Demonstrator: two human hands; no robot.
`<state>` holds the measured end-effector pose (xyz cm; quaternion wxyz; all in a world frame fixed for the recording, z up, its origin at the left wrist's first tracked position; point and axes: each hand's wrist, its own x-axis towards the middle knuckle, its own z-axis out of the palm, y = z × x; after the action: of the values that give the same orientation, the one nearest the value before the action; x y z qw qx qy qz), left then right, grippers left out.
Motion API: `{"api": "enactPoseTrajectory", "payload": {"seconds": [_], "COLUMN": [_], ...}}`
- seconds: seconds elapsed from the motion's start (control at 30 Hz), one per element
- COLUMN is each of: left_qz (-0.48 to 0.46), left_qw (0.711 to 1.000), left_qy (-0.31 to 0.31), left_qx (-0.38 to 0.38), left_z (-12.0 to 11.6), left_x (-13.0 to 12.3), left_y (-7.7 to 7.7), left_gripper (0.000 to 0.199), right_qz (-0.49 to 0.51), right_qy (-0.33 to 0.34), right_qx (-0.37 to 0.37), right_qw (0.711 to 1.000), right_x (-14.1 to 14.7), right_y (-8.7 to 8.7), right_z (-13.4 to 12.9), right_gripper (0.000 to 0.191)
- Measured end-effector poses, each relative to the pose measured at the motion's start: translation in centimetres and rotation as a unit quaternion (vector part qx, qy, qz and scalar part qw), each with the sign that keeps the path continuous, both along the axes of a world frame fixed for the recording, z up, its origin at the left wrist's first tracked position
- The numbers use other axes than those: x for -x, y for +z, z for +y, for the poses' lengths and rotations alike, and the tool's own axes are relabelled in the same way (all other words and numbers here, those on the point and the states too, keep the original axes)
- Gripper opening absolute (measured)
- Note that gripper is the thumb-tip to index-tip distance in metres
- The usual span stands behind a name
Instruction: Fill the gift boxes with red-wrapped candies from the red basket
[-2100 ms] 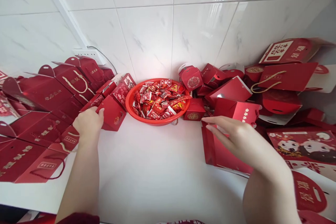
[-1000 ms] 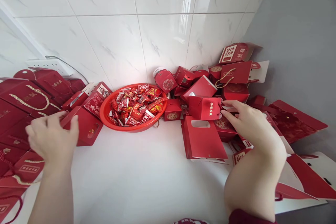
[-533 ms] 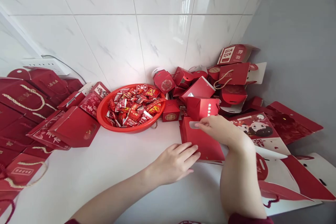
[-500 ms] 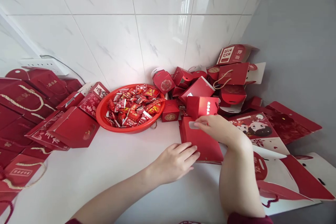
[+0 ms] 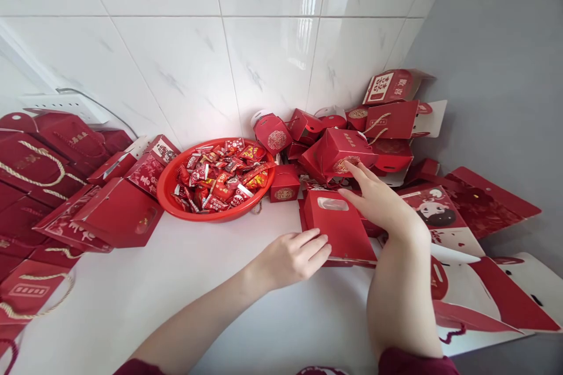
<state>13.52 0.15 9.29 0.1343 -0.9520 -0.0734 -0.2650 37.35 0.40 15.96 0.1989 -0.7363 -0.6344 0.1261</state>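
Note:
A flat red folded box (image 5: pixel 347 231) with an oval window lies on the white table. My left hand (image 5: pixel 297 258) rests its spread fingers on the near left part of it, holding nothing. My right hand (image 5: pixel 378 199) is over the box's right side, thumb and fingers apart, fingertips close to a red box with a round gold emblem (image 5: pixel 345 146). That box leans on the heap behind; whether the fingertips touch it is unclear.
A red basket (image 5: pixel 215 217) of wrapped sweets stands left of the heap. Red gift bags (image 5: pixel 39 187) and boxes fill the left side. Flattened red and white cartons (image 5: pixel 470 281) lie at the right. A tiled wall rises behind.
My right hand has opened and moved slightly right, off the flat box's window. The red box behind it has tipped back onto the heap, showing its gold emblem. My left hand stays nearly in place.

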Motion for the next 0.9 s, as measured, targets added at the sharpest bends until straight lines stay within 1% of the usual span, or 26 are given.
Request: {"api": "enactPoseTrajectory", "payload": {"seconds": [0.07,0.1,0.2,0.27,0.33,0.4,0.43,0.5,0.53,0.6,0.67,0.73,0.8,0.87,0.9], "left_qz": [-0.065,-0.1,-0.209,-0.285,-0.348,-0.379,-0.381,-0.362,-0.35,-0.323,-0.281,-0.22,-0.159,-0.107,-0.09], "left_qw": [0.998,0.995,0.975,0.948,0.911,0.876,0.864,0.854,0.851,0.846,0.839,0.826,0.809,0.795,0.79], "left_qy": [-0.011,-0.01,0.018,0.069,0.143,0.196,0.207,0.194,0.172,0.111,0.057,0.037,0.046,0.064,0.071], "left_qx": [-0.014,-0.004,0.073,0.12,0.167,0.223,0.255,0.321,0.352,0.41,0.463,0.517,0.564,0.593,0.602], "left_z": [0.7,1.1,2.2,2.8,3.1,3.2,3.2,3.1,3.0,3.0,3.0,3.1,3.3,3.5,3.7], "left_x": [0.5,1.0,2.9,4.6,6.4,8.3,9.2,11.1,12.0,13.6,14.6,15.0,14.7,14.1,13.7], "left_y": [1.0,1.7,4.4,6.1,7.5,8.3,8.5,8.7,8.8,8.9,9.0,9.0,8.9,8.6,8.3], "left_gripper": [0.022,0.022,0.026,0.026,0.019,0.012,0.012,0.013,0.012,0.009,0.01,0.016,0.021,0.021,0.02], "right_qz": [-0.006,-0.013,-0.037,-0.048,-0.059,-0.075,-0.083,-0.086,-0.078,-0.038,0.021,0.067,0.074,0.054,0.039], "right_qy": [-0.011,-0.017,-0.033,-0.04,-0.062,-0.084,-0.089,-0.078,-0.063,-0.001,0.104,0.225,0.337,0.431,0.465], "right_qx": [0.003,0.005,0.003,0.008,0.037,0.062,0.064,0.032,0.005,-0.057,-0.121,-0.171,-0.202,-0.199,-0.188], "right_qw": [1.0,1.0,0.999,0.998,0.996,0.992,0.991,0.993,0.995,0.998,0.987,0.957,0.917,0.879,0.864], "right_x": [-0.5,-0.7,-1.3,-1.3,-1.1,-0.7,-0.3,0.5,1.0,2.4,4.2,6.2,8.3,10.4,11.4], "right_y": [-0.2,-0.3,-0.6,-0.5,0.0,0.8,1.2,2.0,2.4,2.9,3.2,3.3,3.1,2.4,2.0], "right_z": [0.0,0.1,0.1,0.0,-0.6,-1.5,-2.0,-3.0,-3.4,-3.8,-3.8,-3.5,-3.2,-3.0,-2.9], "right_gripper": [0.067,0.067,0.065,0.06,0.048,0.043,0.043,0.039,0.036,0.03,0.027,0.027,0.03,0.033,0.033]}}
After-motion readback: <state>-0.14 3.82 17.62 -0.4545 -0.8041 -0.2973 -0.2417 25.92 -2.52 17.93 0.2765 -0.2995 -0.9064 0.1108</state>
